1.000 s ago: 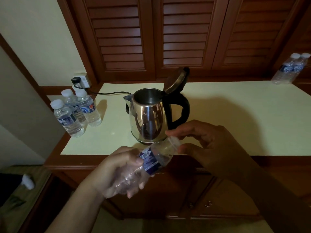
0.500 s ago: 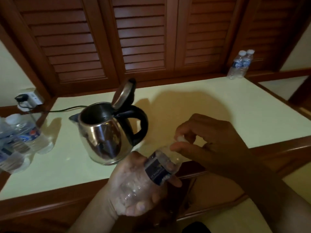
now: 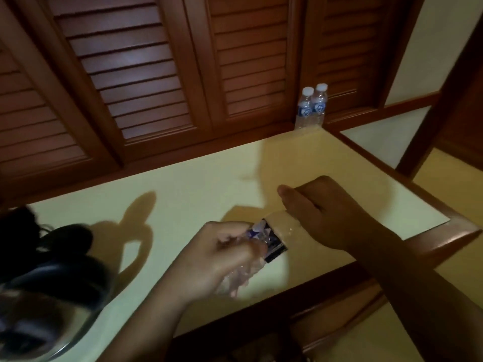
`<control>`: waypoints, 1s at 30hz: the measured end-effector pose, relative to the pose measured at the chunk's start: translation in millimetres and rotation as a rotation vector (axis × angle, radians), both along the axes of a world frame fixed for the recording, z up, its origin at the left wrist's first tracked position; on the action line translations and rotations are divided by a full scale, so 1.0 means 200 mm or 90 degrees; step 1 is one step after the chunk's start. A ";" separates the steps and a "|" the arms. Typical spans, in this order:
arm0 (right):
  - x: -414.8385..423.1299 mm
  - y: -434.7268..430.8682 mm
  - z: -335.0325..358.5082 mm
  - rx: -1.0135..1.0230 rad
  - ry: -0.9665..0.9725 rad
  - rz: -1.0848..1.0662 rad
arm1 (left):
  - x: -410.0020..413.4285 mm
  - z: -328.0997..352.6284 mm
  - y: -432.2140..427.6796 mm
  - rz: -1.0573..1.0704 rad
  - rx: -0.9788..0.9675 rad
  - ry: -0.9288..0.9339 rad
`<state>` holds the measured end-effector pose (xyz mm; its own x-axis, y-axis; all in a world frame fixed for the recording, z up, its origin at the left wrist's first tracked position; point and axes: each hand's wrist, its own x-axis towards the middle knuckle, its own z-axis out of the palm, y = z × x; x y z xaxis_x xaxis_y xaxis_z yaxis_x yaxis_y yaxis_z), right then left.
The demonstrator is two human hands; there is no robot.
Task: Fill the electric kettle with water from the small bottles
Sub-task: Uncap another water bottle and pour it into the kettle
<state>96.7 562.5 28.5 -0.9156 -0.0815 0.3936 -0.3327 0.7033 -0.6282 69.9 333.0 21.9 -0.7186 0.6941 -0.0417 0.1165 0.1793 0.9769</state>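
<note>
both hands closed on one small bottle [image 3: 274, 246] over the desk's [image 3: 209, 184] front edge.
left hand [image 3: 224, 259] wraps the crumpled clear body, fingers curled tight round it. right hand [image 3: 332, 212] is curled over the neck end, and the cap is hidden under it. the bottle lies tilted between them, dark blue label showing, above the front edge towards the right. the electric kettle [image 3: 39, 309] is a blur at the desk's left end, its black handle on the side nearer my hands. two capped bottles [image 3: 311, 108] stand touching at the back right corner, against brown louvred shutters [image 3: 136, 74].
</note>
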 end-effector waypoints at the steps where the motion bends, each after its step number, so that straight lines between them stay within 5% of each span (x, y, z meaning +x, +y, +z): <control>1: -0.02 0.09 0.01 -0.004 -0.027 -0.009 | 0.03 0.00 0.10 0.021 -0.021 0.101; 4: -0.08 0.33 0.04 -0.076 -0.128 -0.071 | -0.04 -0.04 0.36 0.143 -0.134 0.470; 7: -0.13 0.51 0.09 -0.095 -0.219 -0.137 | -0.07 -0.05 0.57 0.177 -0.171 0.549; 11: -0.17 0.68 0.11 -0.094 -0.147 -0.151 | -0.18 -0.06 0.75 0.222 -0.217 0.490; 15: -0.24 0.84 0.07 -0.249 -0.006 -0.106 | -0.21 -0.05 0.89 0.152 -0.207 0.382; 22: -0.31 1.08 0.01 -0.208 -0.016 -0.018 | -0.29 -0.08 1.03 0.182 -0.187 0.305; 30: -0.40 1.10 -0.07 -0.386 -0.012 0.003 | -0.41 -0.13 1.17 0.188 -0.169 0.196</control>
